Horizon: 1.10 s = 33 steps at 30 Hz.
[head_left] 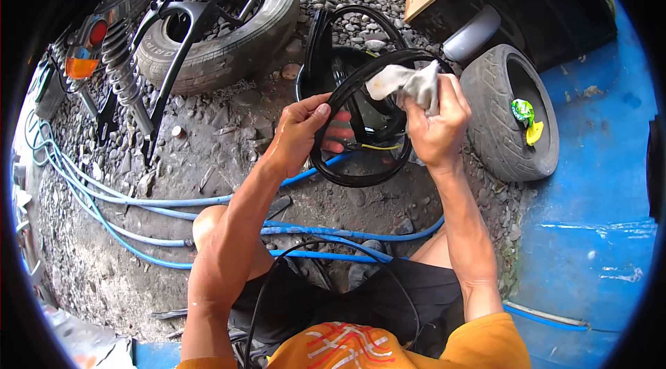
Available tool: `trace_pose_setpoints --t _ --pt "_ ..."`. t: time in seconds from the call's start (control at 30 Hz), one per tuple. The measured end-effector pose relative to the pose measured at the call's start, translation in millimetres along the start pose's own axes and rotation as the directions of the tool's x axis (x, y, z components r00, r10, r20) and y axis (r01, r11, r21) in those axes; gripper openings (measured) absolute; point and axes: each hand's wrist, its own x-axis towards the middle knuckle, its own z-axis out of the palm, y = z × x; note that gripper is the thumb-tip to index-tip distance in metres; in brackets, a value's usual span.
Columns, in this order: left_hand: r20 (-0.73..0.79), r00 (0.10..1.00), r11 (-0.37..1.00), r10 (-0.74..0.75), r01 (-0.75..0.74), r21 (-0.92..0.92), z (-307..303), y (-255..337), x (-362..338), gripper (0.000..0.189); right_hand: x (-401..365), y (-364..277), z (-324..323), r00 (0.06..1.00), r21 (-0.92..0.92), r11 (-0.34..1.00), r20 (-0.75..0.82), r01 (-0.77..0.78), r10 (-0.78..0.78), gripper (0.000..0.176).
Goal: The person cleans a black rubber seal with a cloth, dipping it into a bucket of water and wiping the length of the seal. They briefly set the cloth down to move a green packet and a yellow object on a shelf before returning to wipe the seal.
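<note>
Ground (104,286) of gravel and dirt spreads under your work, with a broad blue surface (576,195) along your right. A large tire (208,63) lies flat at the upper left, and a black metal frame (177,56) extends over it, with a coil spring (119,67) and an orange-and-red light (84,46) at its left side. On your right, a smaller tire (496,122) rests tilted near the edge of the blue surface. Several blue hoses (333,231) run across the ground in front of you, some passing by your knees. Your black shorts (347,306) show below, and a thin black cable (261,290) arches over them.

The black loop (354,81) is raised in front of you, between your two hands, above the hoses in this view; other black parts (318,56) show behind it. Your hands are apart, one on each side. Your left hand (298,133) is clamped on the loop's left side, thumb on the near face and fingers passing behind. Your right hand (440,122) is closed around a crumpled, stained white cloth (402,83) at the loop's upper right. A green-and-yellow wrapper (527,121) sits within the smaller tire, and a small round cap (178,131) lies on the dirt, well left of your left hand.
</note>
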Motion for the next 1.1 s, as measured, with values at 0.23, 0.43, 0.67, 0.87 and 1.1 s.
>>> trace_pose_setpoints --t 0.23,0.43,0.67,0.87,1.1 --pt "-0.021 0.997 0.99 0.069 -0.071 -0.123 27 -7 -5 0.031 4 -16 26 0.994 -0.259 0.966 0.102 -0.004 0.032 0.018" --pt "0.084 0.991 0.985 0.105 -0.093 -0.143 7 -27 4 0.027 -31 -35 48 0.966 -0.002 0.991 0.224 0.133 -0.13 0.02" --pt "0.002 0.992 0.979 0.126 -0.124 -0.164 32 -29 1 0.025 0 -22 37 0.985 -0.149 0.98 0.13 0.134 -0.115 0.01" --pt "0.13 0.979 0.98 0.154 -0.135 -0.145 16 -30 1 0.038 -24 -25 38 0.99 0.006 1.0 0.14 0.005 -0.006 0.02" --pt "0.056 0.988 0.978 0.144 -0.134 -0.16 26 -31 5 0.038 -18 -10 34 0.976 0.078 0.996 0.213 -0.053 0.036 0.015"
